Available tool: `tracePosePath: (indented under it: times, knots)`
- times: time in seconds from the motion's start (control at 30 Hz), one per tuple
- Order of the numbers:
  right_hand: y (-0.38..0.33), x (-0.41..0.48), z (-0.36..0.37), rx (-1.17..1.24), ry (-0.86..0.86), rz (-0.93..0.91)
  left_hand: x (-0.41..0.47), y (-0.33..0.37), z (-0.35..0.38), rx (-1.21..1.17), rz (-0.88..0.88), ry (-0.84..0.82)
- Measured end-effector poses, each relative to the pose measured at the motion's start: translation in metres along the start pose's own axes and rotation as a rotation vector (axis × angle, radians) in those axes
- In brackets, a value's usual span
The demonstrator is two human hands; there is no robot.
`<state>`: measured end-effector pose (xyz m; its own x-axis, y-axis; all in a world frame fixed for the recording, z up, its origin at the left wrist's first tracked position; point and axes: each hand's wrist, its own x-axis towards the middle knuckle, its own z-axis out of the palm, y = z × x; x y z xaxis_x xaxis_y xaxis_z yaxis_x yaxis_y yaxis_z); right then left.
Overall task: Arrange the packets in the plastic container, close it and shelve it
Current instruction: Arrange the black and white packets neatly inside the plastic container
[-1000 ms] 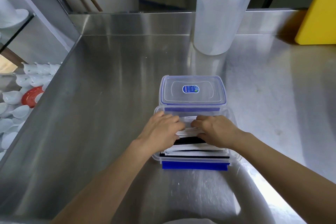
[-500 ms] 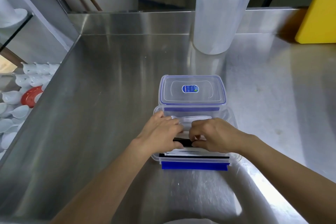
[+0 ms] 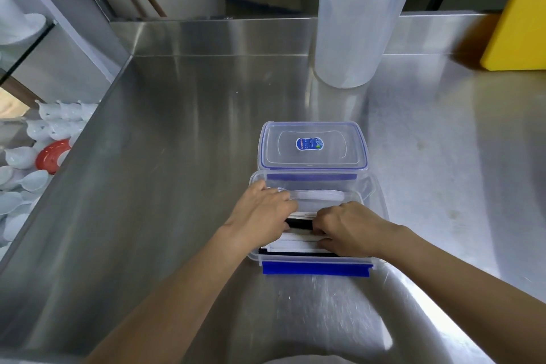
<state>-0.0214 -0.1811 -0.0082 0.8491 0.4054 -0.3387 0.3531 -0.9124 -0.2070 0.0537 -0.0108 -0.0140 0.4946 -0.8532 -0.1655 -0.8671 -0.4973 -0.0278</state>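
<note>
Packets (image 3: 298, 241): flat black and white sachets standing on edge in a row, filling the near half of an open clear container; how many there are cannot be told.
Plastic container (image 3: 375, 195): a clear rectangular box sitting on a steel counter (image 3: 177, 156), close to the person's body, near the middle of the view. The far part of the box looks unfilled.
Lid (image 3: 313, 146): clear with blue trim and a small blue sticker, lying flat just behind the container and touching or overlapping its far rim. It is off the box.
Blue clip (image 3: 316, 268): a wide blue latch flap folded down on the near wall of the container, unfastened.
Left hand (image 3: 261, 216): palm down over the left end of the row, fingers (image 3: 280, 198) curled down into the box and pressing on or pinching the packets; the exact grip is hidden.
Right hand (image 3: 348, 227): palm down over the right end of the row, fingers curled onto the packet tops, thumb near the closest packets; whether it pinches one cannot be told.
Step in hand: arranging, by my reading. Both hands appear to be squaring the row.
Still to do: closing and shelving.
Next move calls for: letting go of the row with the packet tops below the rim, then lifting the lid, seating it squarely and snapping down every latch.
Surroundings: a tall translucent jug (image 3: 354, 18) at the back of the counter, well apart from the box.
</note>
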Motion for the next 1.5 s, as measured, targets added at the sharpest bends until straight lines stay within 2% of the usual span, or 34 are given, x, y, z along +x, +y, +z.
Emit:
tracePosePath:
  times: [0.3,0.57,0.77,0.97,1.07,1.2,1.33,1.5]
  knots:
    - [-0.003,-0.001,-0.007,0.038,0.003,0.055,-0.004,0.001,-0.006,-0.104,-0.02,0.06]
    - [0.005,0.001,-0.027,0.005,0.176,0.094,-0.003,0.002,-0.006,-0.25,-0.102,0.101]
    - [0.008,0.015,-0.009,-0.093,0.214,0.143,-0.001,0.002,-0.001,-0.101,-0.072,0.079]
    - [0.013,0.014,-0.002,-0.104,0.22,0.138,-0.001,0.004,-0.004,-0.087,-0.07,0.054]
    - [0.009,0.012,-0.002,-0.078,0.203,0.12,-0.002,0.004,-0.005,-0.065,-0.047,0.032]
    - [0.006,0.003,-0.008,0.1,0.294,0.006,-0.002,0.006,-0.008,-0.023,-0.051,-0.005]
    - [0.004,-0.003,-0.009,0.122,0.2,-0.122,-0.001,0.005,-0.008,-0.042,-0.048,0.012]
    - [0.006,-0.003,-0.007,0.1,0.139,-0.161,-0.001,0.004,-0.006,-0.01,-0.022,-0.003]
